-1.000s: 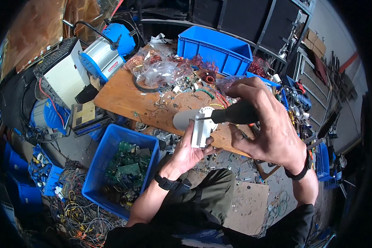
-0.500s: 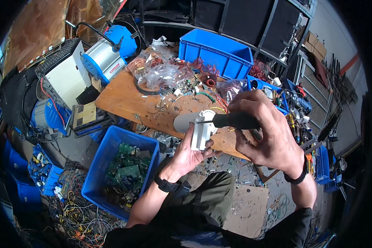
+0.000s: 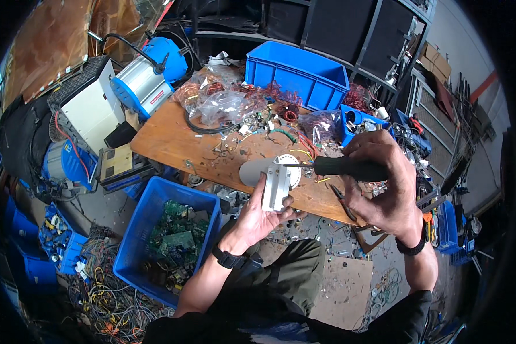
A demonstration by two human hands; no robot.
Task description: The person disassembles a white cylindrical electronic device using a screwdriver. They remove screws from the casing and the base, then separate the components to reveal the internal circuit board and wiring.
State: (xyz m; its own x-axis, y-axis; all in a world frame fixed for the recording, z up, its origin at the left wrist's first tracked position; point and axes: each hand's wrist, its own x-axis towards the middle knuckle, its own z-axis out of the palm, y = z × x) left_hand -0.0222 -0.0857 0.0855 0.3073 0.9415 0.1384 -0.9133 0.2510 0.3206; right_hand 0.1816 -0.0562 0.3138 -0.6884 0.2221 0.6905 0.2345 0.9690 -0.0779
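Observation:
My left hand [image 3: 247, 222] is closed round a white track light, gripping its narrow box-shaped housing [image 3: 276, 192] between thumb and fingers. The light's white cylinder [image 3: 254, 172] points left, and a round slotted end shows behind the housing. My right hand [image 3: 391, 192] holds a screwdriver [image 3: 343, 167] by its dark handle, thumb and fingers pinched on it. The thin shaft points left, over the top of the housing. I cannot tell whether its tip touches the light. Dark-handled pliers [image 3: 344, 205] lie on the table edge beside my right hand.
A wooden table [image 3: 172, 140] carries plastic bags [image 3: 226, 108], copper coils [image 3: 290, 112] and scraps. Behind stands a blue crate [image 3: 298, 71]. At lower left, a blue bin [image 3: 133, 246] holds green circuit boards, beside a heap of cables [image 3: 112, 292]. Cardboard [image 3: 341, 289] lies on the floor.
My right hand and the screwdriver have moved right, drawing the tip back across the housing. More of the shaft and the pliers now show. My left hand with the track light has barely moved.

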